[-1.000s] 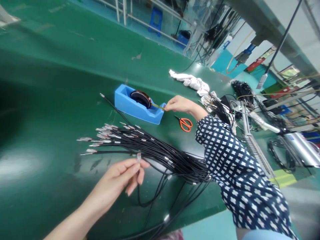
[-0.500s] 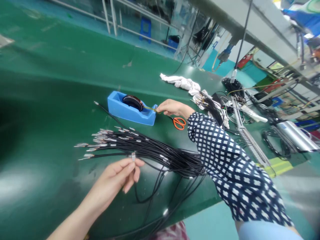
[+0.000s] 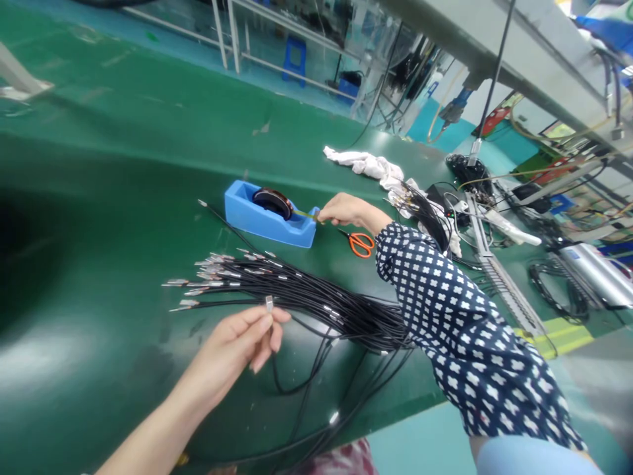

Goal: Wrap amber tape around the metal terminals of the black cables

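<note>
Between thumb and fingers, my left hand (image 3: 250,335) pinches a black cable near its end, and the small silvery connector (image 3: 269,303) sticks up above the fingertips. My right hand (image 3: 343,210) is closed on the free end of amber tape (image 3: 304,214) at the cutting end of a blue tape dispenser (image 3: 270,221). The tape runs back to a dark roll (image 3: 273,202) in the dispenser. A thick bundle of black cables (image 3: 316,297) lies between my hands, its metal-tipped ends pointing left. One cable reaches up toward the dispenser's left side.
Orange-handled scissors (image 3: 361,245) lie beside my right wrist. Beyond them are a crumpled white cloth (image 3: 368,164) and more black cables (image 3: 428,218). A slotted metal rail (image 3: 509,293) and a silver cylinder (image 3: 596,274) are on the right of the green table (image 3: 99,218).
The view has shifted slightly, so the scene sits a little farther right. Both hands keep their grips, with the right still at the dispenser's end.
</note>
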A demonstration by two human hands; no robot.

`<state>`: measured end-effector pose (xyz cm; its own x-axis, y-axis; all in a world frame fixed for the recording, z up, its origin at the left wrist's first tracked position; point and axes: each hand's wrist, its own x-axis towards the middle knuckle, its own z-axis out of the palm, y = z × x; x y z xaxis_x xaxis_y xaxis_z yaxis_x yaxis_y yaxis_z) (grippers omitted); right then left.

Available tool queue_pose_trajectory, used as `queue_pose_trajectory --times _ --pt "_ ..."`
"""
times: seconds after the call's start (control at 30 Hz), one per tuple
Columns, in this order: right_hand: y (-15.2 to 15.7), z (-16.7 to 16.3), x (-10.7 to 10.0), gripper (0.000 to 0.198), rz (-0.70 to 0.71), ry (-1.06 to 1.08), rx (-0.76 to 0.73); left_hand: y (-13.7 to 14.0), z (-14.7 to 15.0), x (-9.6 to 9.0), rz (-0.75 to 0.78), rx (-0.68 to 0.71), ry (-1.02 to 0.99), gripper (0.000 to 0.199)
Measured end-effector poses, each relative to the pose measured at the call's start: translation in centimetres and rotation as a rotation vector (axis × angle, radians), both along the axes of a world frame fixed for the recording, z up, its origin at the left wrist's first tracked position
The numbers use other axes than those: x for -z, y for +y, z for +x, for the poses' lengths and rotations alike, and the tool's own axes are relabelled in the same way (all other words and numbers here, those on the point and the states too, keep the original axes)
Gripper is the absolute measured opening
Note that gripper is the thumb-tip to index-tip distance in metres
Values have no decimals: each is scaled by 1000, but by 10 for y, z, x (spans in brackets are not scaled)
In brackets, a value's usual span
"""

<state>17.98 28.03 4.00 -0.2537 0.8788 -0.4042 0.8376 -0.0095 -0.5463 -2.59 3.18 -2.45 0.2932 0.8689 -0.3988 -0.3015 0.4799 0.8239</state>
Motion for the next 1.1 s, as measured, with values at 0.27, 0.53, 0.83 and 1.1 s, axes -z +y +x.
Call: queue_pose_trajectory --times 0.27,0.53,0.83,1.1 --pt "-36 16 23 1 -9 15 51 1 1 -2 57 -8 7 29" --pt "-137 1 21 28 -280 496 -134 -1 0 7 168 -121 231 20" --pt "-168 -22 29 22 -261 607 -243 -1 2 4 210 -118 325 13" --pt "-172 -24 31 18 -164 570 -279 -1 2 2 192 -99 370 14"
